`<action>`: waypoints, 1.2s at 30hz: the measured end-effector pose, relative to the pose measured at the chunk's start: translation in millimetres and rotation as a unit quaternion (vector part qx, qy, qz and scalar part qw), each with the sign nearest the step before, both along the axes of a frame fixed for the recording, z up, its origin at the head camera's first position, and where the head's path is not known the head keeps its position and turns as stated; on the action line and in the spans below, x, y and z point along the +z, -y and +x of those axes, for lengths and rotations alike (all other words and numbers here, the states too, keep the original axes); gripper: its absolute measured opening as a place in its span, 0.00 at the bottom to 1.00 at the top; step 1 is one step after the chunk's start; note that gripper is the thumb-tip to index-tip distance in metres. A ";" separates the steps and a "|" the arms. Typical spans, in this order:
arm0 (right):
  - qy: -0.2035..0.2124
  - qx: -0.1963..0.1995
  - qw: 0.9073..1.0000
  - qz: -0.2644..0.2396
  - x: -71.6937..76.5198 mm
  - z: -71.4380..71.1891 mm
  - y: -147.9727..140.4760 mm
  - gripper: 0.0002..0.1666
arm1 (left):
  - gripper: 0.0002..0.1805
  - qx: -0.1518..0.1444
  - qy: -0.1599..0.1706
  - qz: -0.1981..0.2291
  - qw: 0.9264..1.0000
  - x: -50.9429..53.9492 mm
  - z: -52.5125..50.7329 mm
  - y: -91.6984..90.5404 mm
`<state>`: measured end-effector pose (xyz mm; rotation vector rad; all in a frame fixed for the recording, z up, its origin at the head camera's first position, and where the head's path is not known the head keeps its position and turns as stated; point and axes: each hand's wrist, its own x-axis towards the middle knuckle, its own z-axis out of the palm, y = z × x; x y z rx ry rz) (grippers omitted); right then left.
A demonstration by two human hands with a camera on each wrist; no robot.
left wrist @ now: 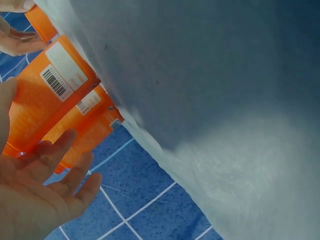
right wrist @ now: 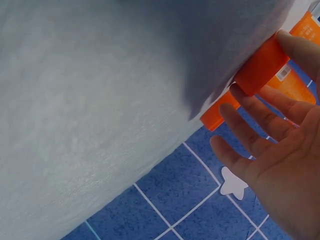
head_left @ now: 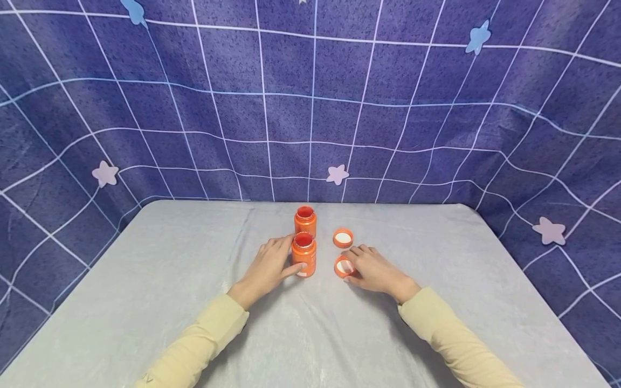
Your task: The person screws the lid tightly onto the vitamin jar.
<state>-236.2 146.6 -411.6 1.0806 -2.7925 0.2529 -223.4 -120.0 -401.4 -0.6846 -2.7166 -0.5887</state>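
Note:
An open orange bottle (head_left: 304, 263) stands upright on the table, its mouth facing up. My left hand (head_left: 269, 265) holds it from the left, thumb across the front and fingers at the far side; the other fingers spread loosely in the left wrist view. Right behind stands another open orange bottle (head_left: 305, 225). To the right, my right hand (head_left: 375, 269) pinches an orange lid (right wrist: 262, 65) between thumb and fingers, its white inside facing up. A second orange lid (head_left: 343, 238) lies just beyond that hand, white inside up too.
A grey-white cloth (head_left: 145, 302) covers the table. Its far edge meets a dark blue curtain (head_left: 286, 118) with a pale grid and star shapes. The curtain also hangs along both sides. Barcode labels (left wrist: 56, 82) show on the bottles in the left wrist view.

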 end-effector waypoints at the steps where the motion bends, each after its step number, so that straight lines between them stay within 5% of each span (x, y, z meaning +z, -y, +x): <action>1: 0.000 -0.001 1.000 0.001 0.0 0.1 0.2 0.32 | 0.38 0.000 0.000 0.002 1.000 -0.2 -0.2 -0.1; 36: -0.028 -0.017 0.998 -0.055 6.0 -6.5 1.8 0.33 | 0.36 -0.002 0.004 0.022 1.000 -4.0 -1.8 -1.3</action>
